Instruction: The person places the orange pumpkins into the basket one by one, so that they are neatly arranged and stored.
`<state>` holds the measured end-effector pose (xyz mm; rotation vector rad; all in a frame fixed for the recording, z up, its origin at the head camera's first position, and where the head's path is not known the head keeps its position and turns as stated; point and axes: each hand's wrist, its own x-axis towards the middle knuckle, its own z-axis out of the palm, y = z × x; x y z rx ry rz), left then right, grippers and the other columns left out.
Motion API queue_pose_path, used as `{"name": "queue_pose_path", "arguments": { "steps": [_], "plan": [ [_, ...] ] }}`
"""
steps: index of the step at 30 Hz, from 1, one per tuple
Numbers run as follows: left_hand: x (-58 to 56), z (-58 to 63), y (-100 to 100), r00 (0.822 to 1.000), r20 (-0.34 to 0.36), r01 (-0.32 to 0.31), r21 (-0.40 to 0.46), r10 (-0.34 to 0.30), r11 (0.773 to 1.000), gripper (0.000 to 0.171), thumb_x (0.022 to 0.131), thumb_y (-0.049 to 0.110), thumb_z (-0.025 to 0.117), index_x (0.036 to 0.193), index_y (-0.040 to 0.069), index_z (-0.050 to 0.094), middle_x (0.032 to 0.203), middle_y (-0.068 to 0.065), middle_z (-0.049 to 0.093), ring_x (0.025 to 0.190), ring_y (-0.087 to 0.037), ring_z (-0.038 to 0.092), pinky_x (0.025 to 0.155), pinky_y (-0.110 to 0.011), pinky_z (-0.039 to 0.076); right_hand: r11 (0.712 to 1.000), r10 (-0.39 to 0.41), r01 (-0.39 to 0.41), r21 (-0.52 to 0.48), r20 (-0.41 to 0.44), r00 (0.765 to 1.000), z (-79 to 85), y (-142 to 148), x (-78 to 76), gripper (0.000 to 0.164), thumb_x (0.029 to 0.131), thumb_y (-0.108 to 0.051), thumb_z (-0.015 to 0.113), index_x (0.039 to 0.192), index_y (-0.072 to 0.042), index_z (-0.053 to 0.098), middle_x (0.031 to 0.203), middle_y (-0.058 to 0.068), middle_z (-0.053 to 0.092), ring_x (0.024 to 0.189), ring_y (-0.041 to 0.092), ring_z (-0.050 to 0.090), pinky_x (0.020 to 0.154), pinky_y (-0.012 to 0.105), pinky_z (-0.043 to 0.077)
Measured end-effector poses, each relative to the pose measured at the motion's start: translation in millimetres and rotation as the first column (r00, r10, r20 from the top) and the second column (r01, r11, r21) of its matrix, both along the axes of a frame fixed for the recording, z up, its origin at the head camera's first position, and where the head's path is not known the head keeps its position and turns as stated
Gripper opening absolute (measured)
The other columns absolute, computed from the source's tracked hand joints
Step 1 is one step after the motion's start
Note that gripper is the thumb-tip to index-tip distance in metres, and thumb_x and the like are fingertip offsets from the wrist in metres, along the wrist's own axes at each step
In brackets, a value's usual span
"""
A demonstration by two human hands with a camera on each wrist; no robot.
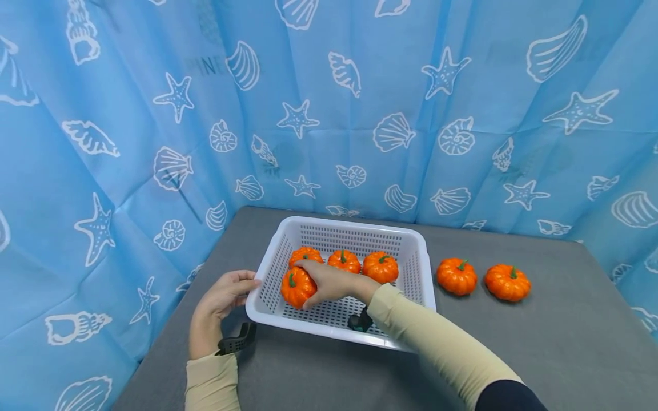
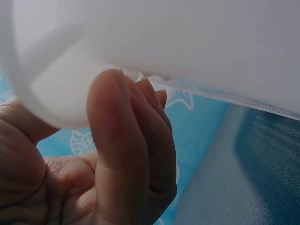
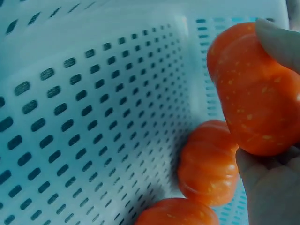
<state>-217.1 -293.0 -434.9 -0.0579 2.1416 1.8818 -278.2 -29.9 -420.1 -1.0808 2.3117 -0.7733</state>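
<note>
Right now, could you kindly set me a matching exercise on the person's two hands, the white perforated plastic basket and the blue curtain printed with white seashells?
1. Left hand
2. Right hand
3. White perforated plastic basket
4. Blue shell-printed curtain

A. Hanging behind the grey table
B. Gripping a ribbed, green-stemmed orange pumpkin
C. Containing other pumpkins
D. Holding the basket's left rim

Pairs: 1-D; 2-B; 3-C; 4-A

A grey table (image 1: 319,377) carries a white perforated basket (image 1: 354,226); to its right sit an orange pumpkin (image 1: 456,277) and a second pumpkin (image 1: 508,283).
</note>
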Motion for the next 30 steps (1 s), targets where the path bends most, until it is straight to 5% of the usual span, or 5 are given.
{"name": "queue_pose_path", "arguments": {
  "steps": [14,30],
  "plan": [
    [-1.9,-3.0,-1.8,1.000,0.008,0.000,0.000,0.000,1.000,0.036,0.092,0.015,0.061,0.114,-0.013,0.054,0.097,-0.007,0.068,0.084,-0.019,0.069,0.072,-0.035,0.058,0.979,0.157,-0.147,0.138,-0.069,0.985,-12.8,-15.2,2.7,0.087,0.077,-0.031,0.078,0.147,-0.014,0.028,0.140,-0.003,0.044,0.120,0.011,0.045,0.107,0.035,0.038],
    [-2.8,-2.6,-1.3,0.999,0.026,-0.027,-0.013,0.027,1.000,0.035,0.092,0.016,0.061,0.113,-0.011,0.055,0.098,-0.008,0.067,0.083,-0.019,0.068,0.071,-0.034,0.058,0.983,0.114,-0.122,0.139,0.059,0.992,-27.1,-16.2,-5.4,0.091,0.078,-0.037,0.076,0.149,-0.019,0.023,0.145,-0.001,0.040,0.123,0.014,0.044,0.110,0.041,0.035]
  ]
}}
